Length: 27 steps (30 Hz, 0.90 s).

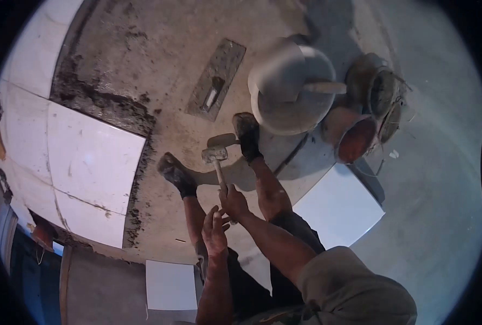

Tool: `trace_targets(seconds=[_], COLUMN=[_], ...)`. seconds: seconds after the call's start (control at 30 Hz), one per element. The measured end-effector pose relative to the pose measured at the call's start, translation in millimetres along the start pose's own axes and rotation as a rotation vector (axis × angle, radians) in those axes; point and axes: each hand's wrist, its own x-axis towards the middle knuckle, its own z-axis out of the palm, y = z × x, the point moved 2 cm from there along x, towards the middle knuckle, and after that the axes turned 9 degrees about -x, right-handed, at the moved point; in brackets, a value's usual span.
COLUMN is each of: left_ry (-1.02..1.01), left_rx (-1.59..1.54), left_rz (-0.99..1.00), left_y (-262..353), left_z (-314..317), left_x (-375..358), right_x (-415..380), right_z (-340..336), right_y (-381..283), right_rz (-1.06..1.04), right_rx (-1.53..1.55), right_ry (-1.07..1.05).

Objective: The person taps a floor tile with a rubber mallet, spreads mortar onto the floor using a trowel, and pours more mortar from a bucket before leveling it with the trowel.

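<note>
My right hand (pixel 234 203) is closed around the handle of a mallet (pixel 214 155). The mallet's pale, dirty head points away from me, above the floor between my two feet. Just left of the right hand, my left hand (pixel 215 234) is raised with its fingers apart and nothing in it. Its fingertips come right up to the right hand and the lower end of the handle. Beyond my feet lies a flat plastering trowel (pixel 227 62), its grip facing up and its blade coated with mortar.
Large white tiles (pixel 92 162) cover the left side, bordered by dark mortar (pixel 105 103). A round tub (pixel 292 122) holds a wooden-handled tool (pixel 328 87). Dirty buckets (pixel 356 138) lie tipped at its right. Loose tiles rest at right (pixel 338 206) and below (pixel 170 287).
</note>
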Motion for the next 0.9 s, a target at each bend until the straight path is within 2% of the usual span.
trace_targets(seconds=[0.1, 0.23, 0.33, 0.37, 0.4, 0.5, 0.57, 0.6, 0.63, 0.7, 0.73, 0.8, 0.83, 0.9], left_ry=[0.062, 0.160, 0.124, 0.136, 0.119, 0.057, 0.025, 0.006, 0.032, 0.032, 0.020, 0.019, 0.016, -0.044], left_rx=[0.006, 0.054, 0.086, 0.065, 0.056, 0.109, 0.145, 0.185, 0.137, 0.116, 0.086, 0.170, 0.161, 0.238], left_rz=[-0.115, -0.208, -0.153, -0.113, -0.093, 0.107, 0.174, 0.227, 0.189, 0.195, 0.188, 0.204, 0.177, 0.188], left_y=[-42, -89, -72, -59, -40, 13, 32, 40, 43, 41, 40, 50, 47, 59], left_z=[-15, -46, -51, -45, -35, -18, -8, -4, 0, -4, -5, -10, -21, -29], left_x=[24, 45, 51, 53, 53, 55, 55, 54, 53, 51, 49, 41, 44, 41], right_x=[15, 26, 28, 25, 13, -55, -74, -90, -93, -48, -35, -13, -18, -37], right_z=[38, 49, 11, -15, -51, -184, -228, -265, -290, -299, -302, -291, -289, -297], right_y=[24, 41, 36, 29, 19, -36, -43, -66, -75, -57, -53, -36, -27, -4], right_rz=[0.112, 0.022, 0.083, -0.025, -0.035, -0.510, -0.720, -0.735, -0.656, -0.587, -0.583, -0.239, -0.223, -0.210], right_rx=[-0.032, -0.173, -0.205, -0.147, -0.151, -0.022, -0.195, -0.278, -0.236, -0.253, -0.236, 0.666, 0.686, 0.426], right_ry=[-0.064, -0.202, -0.122, -0.044, -0.019, 0.481, 0.865, 1.008, 1.109, 1.181, 1.181, 0.260, 0.265, 0.568])
